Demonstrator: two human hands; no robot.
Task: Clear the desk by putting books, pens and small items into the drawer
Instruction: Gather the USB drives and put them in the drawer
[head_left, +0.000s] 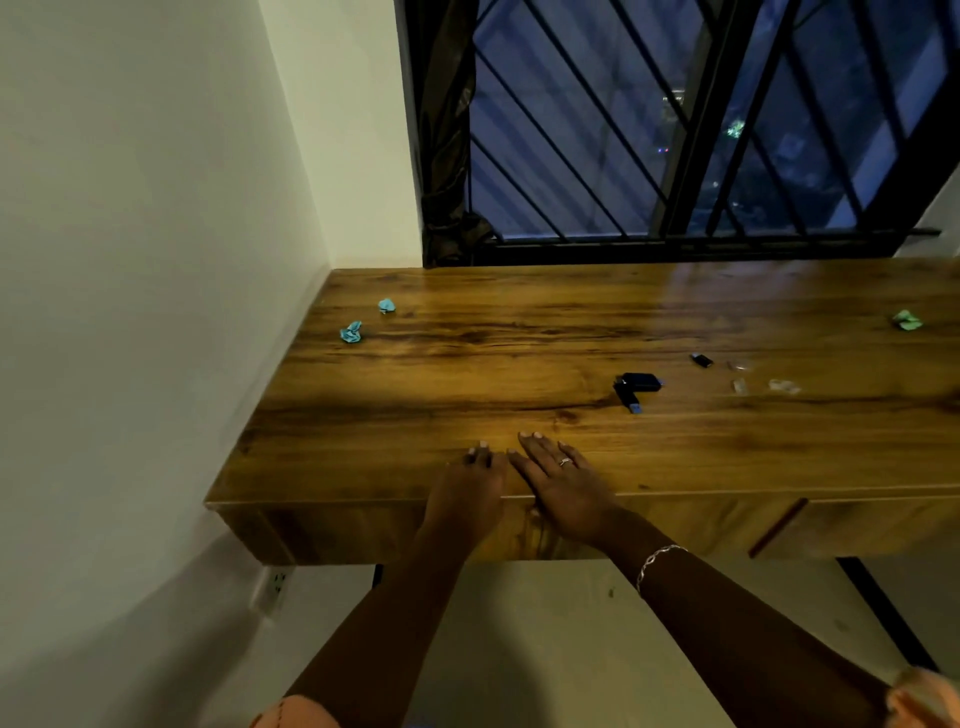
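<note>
Hands, left (465, 493) and right (563, 488), flat, empty, on glossy, dark-streaked wooden desk (519, 338).

Both hands, left hand (467, 493) and right hand (563, 486), rest flat on desk (467, 374).

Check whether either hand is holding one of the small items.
No: the left hand and right hand both rest on the front edge of the desk holding nothing, and the small black items lie further back.
</note>
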